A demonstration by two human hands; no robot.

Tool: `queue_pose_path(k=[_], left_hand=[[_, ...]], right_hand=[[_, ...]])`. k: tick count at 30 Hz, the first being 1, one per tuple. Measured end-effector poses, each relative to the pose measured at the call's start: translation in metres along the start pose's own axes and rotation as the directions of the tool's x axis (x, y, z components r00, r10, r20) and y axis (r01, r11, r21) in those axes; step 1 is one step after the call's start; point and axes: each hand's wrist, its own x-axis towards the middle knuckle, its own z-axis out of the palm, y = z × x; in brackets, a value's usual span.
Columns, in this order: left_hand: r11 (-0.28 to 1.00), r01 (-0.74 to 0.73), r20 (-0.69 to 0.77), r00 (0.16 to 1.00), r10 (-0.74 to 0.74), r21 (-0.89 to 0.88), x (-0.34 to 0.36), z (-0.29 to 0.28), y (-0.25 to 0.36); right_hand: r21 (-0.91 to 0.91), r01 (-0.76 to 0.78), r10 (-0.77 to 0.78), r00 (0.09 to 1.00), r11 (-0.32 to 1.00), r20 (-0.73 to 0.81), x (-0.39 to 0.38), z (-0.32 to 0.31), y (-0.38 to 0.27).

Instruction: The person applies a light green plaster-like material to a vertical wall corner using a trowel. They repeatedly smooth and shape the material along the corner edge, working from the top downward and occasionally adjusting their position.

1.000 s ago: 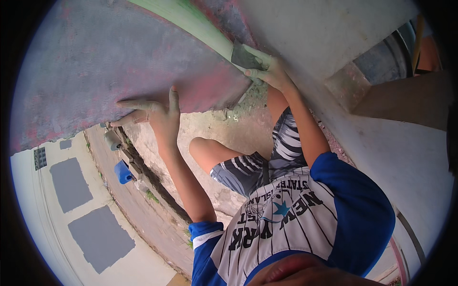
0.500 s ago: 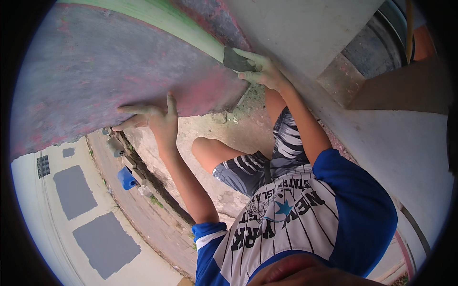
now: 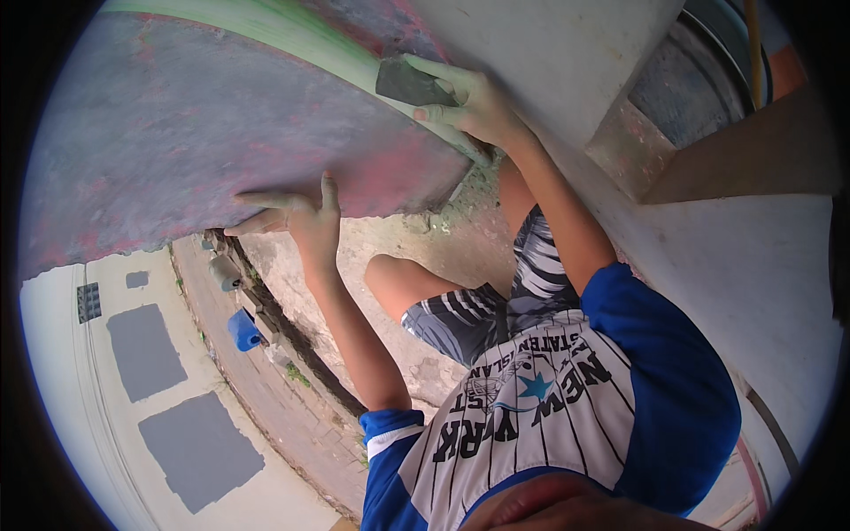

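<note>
My right hand pinches a dark grey piece of sandpaper between fingers and thumb. It lies against the pale green band that curves along the edge of a worn grey-and-pink slab. Greenish dust coats the fingers. Lower and to the left, my left hand is open, its fingers and thumb spread against the slab near its rough lower edge. Nothing shows in that hand.
A smooth pale wall rises close by my right arm. Below the slab is a dusty ledge. Farther down at left lie a paved lane and a blue container. A brown panel stands at right.
My right hand has slid the sandpaper up and left along the green band. The left hand sits slightly farther right in the picture, still spread on the slab.
</note>
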Motion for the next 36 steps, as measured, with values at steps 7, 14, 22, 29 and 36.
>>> queue_pose_path(k=[7, 14, 22, 29, 36], left_hand=[[1.000, -0.015, -0.029, 0.999, 0.014, -0.021, -0.003, 0.001, 0.004], [0.998, -0.039, -0.042, 0.998, 0.037, -0.056, -0.003, 0.000, 0.010], [0.995, -0.053, -0.062, 0.997, 0.048, -0.080, -0.005, -0.004, 0.011], [0.993, -0.059, -0.079, 0.996, 0.051, -0.102, -0.005, -0.003, 0.011], [0.994, -0.071, -0.062, 0.996, 0.066, -0.080, -0.009, -0.009, 0.022]], right_hand=[[-0.012, -0.007, 0.008, 0.999, 1.000, 0.043, 0.005, -0.001, 0.006], [-0.082, -0.017, 0.022, 0.998, 0.997, 0.063, 0.015, -0.007, -0.020], [-0.129, 0.059, -0.058, 0.998, 0.990, 0.013, 0.013, 0.006, -0.032], [-0.316, 0.273, -0.300, 0.953, 0.908, -0.040, 0.039, 0.040, -0.097], [-0.279, 0.110, -0.141, 0.986, 0.954, -0.093, -0.010, 0.027, -0.029]])
